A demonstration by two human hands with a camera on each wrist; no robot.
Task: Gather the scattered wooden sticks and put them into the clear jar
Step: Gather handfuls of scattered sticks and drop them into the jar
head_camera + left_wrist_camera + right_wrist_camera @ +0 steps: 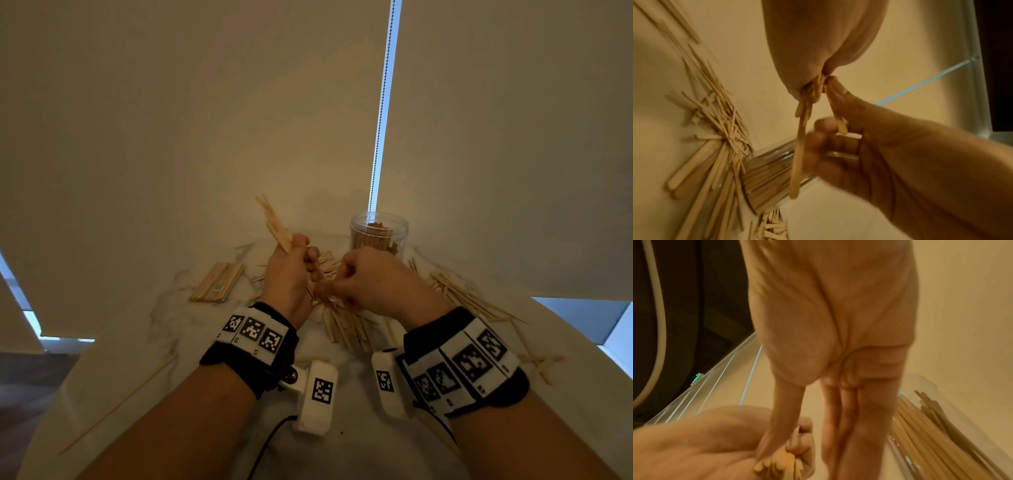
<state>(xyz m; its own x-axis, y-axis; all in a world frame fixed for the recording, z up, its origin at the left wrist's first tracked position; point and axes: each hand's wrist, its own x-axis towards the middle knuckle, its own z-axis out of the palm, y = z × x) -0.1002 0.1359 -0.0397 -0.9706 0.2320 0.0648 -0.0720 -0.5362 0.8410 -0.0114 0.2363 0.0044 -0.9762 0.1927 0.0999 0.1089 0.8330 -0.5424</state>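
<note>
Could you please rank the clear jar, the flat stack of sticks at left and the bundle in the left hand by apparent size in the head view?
1. clear jar
2. flat stack of sticks
3. bundle in the left hand, partly hidden; its rank against the stack is unsure.

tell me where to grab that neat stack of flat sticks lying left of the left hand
Grip the stack of flat sticks across its two long sides near the middle, coming from above. The sticks lie flat and side by side on the table, so a pinch across the width should keep them together.

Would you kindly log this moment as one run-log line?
left hand: grips stick bundle | right hand: pinches sticks | jar: upright, partly filled | loose sticks: on table
</note>
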